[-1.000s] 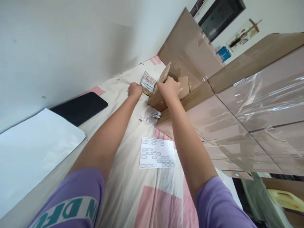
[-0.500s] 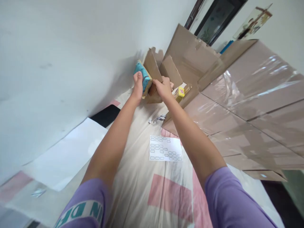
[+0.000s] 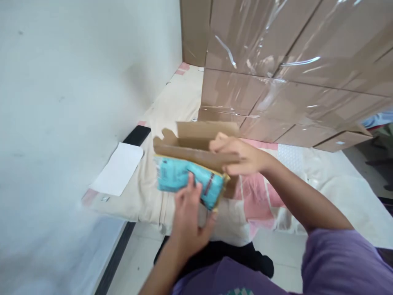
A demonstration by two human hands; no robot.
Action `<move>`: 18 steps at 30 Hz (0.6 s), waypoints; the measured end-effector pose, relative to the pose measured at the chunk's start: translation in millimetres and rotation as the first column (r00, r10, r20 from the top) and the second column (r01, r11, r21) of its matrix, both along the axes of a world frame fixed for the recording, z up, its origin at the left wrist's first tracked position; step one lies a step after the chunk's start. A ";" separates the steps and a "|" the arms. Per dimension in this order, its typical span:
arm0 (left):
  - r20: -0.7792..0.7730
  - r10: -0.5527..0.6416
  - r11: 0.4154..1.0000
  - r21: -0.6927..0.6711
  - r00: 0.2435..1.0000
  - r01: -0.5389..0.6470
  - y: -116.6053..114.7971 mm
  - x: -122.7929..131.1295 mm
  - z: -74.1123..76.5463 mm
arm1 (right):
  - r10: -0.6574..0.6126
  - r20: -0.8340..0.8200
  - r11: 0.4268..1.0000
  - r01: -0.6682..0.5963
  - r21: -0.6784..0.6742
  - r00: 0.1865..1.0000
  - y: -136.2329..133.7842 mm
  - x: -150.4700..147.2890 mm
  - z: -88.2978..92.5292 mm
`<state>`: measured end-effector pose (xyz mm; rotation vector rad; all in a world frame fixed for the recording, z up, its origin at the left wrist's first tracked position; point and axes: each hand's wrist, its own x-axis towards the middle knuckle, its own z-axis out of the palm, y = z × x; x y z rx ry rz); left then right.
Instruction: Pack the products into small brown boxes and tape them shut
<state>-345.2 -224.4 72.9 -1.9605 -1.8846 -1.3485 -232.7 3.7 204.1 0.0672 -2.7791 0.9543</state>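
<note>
My left hand presses its fingers on the front of a blue plastic packet with yellow edges, its thumb at the lower right corner. The packet lies flat against the near side of a small open cardboard box. Gripping the box's right end is my right hand, some fingers over the near wall and others inside, slightly blurred. The box's flaps stand up, and what it holds is hidden from me.
Large taped cardboard boxes are stacked along the back right. A white sheet of paper and a black flat object lie by the wall on the left. The bed has a cream and pink cover.
Both hands have brought the small box and the blue packet from the far corner close to my body. My view has swung down, and the yellow box is out of sight.
</note>
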 end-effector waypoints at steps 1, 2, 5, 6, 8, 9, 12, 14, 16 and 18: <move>-0.033 -0.009 1.000 0.011 0.999 0.009 -3.0 29.7 -8.9 | 0.011 -0.011 0.999 -0.011 -0.031 1.000 -6.9 28.7 -6.8; -0.045 -0.003 1.000 0.024 0.999 0.004 -5.0 56.4 -16.2 | -0.003 -0.037 0.999 0.001 -0.046 0.999 -14.3 55.0 -12.2; -0.089 -0.051 0.997 0.045 0.995 0.055 -10.0 112.3 -29.3 | -0.080 -0.159 0.997 0.082 0.007 0.984 -36.5 117.7 -21.6; -0.120 -0.085 0.995 0.037 0.989 0.090 -11.2 122.2 -31.8 | -0.110 -0.214 0.993 0.119 0.028 0.971 -42.7 133.3 -23.8; -0.195 -0.147 0.988 0.020 0.970 0.153 -11.1 131.3 -35.4 | -0.165 -0.329 0.981 0.189 0.042 0.930 -51.0 157.7 -29.4; -0.228 -0.161 0.986 0.012 0.960 0.168 -9.5 132.0 -36.4 | -0.188 -0.384 0.976 0.217 0.032 0.904 -52.9 166.9 -33.4; -0.300 -0.116 0.993 -0.053 0.947 0.105 1.3 127.8 -33.4 | -0.240 -0.502 0.968 0.246 -0.056 0.831 -51.0 182.9 -49.3; -0.329 -0.044 0.991 -0.133 0.943 -0.001 10.4 125.3 -25.9 | -0.289 -0.560 0.957 0.252 -0.145 0.776 -45.0 184.7 -60.9; -0.376 -0.034 0.972 -0.227 0.926 -0.056 18.1 123.4 -16.1 | -0.354 -0.640 0.935 0.284 -0.214 0.682 -36.4 181.4 -71.2; -0.441 -0.114 0.953 -0.302 0.890 -0.028 21.7 119.1 -6.3 | -0.403 -0.732 0.909 0.330 -0.253 0.549 -27.1 176.4 -80.1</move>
